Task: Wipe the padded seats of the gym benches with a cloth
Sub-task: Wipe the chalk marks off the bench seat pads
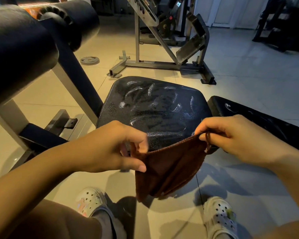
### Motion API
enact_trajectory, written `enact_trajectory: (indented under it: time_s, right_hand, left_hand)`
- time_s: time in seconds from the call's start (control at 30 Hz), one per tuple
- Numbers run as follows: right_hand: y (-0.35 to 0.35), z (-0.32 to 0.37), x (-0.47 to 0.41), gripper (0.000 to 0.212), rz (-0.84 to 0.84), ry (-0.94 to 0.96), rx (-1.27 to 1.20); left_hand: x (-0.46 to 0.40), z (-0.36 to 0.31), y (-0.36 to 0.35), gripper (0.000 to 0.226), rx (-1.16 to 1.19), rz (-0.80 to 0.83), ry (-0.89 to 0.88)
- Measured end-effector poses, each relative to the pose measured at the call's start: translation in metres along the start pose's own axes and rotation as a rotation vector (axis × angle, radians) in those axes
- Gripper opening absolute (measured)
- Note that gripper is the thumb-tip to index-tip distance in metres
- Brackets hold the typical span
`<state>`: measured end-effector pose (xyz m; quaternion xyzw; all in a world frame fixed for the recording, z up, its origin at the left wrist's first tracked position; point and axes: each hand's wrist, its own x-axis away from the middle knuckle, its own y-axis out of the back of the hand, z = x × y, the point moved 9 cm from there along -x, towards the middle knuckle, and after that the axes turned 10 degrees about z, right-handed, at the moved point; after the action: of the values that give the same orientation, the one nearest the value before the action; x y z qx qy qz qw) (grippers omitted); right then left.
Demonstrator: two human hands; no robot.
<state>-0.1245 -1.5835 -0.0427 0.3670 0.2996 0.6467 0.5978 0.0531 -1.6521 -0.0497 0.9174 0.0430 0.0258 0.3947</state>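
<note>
— Where's the cloth (pixel 169 167) right now?

— Off the pad entirely. It hangs in the air in front of the near edge of the padded seat (pixel 154 107), stretched between both hands. The left hand (pixel 114 149) pinches its left top corner between thumb and curled fingers; the right hand (pixel 231 137) pinches the right top corner, where a small loop of cord shows. The rest of the cloth droops down toward the floor between the person's shoes (pixel 90 201).

— So is this seat done?

— Judging by the surface, it has had a pass: pale curved streaks run across the black vinyl from the far edge to the middle, the sort a damp wipe leaves. The near strip, behind the hands and cloth, is hidden, so I can't say whether that part was reached.

— And the neighbouring pad?

— The backrest pad (pixel 259 118), just beside the seat's right edge, shows a few streaks near its near-left corner, possibly smears from wiping, though the light is dim and I wouldn't swear to it.

— What's left, then?

— My reading: the cloth is being opened out or refolded for a fresh face. The roller pads (pixel 21 54) on the left show no streaks, and the other machines further back look untouched.
</note>
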Motion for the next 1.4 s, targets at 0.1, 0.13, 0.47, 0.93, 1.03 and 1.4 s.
enact_trajectory:
  time_s: [0.1,0.13,0.47,0.93,1.03,1.4]
  right_hand:
    - [-0.004,-0.002,-0.002,0.019,0.019,-0.018,0.039]
    - [-0.005,-0.001,-0.003,0.019,0.026,-0.014,0.055]
    - [-0.031,0.029,-0.031,0.014,0.099,0.007,-0.276]
    - [-0.166,0.066,-0.168,0.068,-0.028,-0.091,0.309]
    - [-0.173,0.082,-0.173,0.063,-0.123,-0.065,0.355]
    - [-0.167,0.104,-0.246,0.078,-0.018,0.005,0.359]
  left_hand:
    - [0.002,0.012,0.003,0.024,-0.078,-0.021,0.099]
    - [0.003,0.017,0.003,0.024,-0.052,-0.021,0.135]
    - [0.057,0.050,0.054,0.027,0.181,-0.421,0.393]
    - [0.034,0.176,0.092,0.035,-0.126,-0.587,0.675]
    - [0.048,0.192,0.098,0.035,-0.038,-0.615,0.648]
    - [0.068,0.186,0.113,0.042,-0.343,-0.510,0.460]
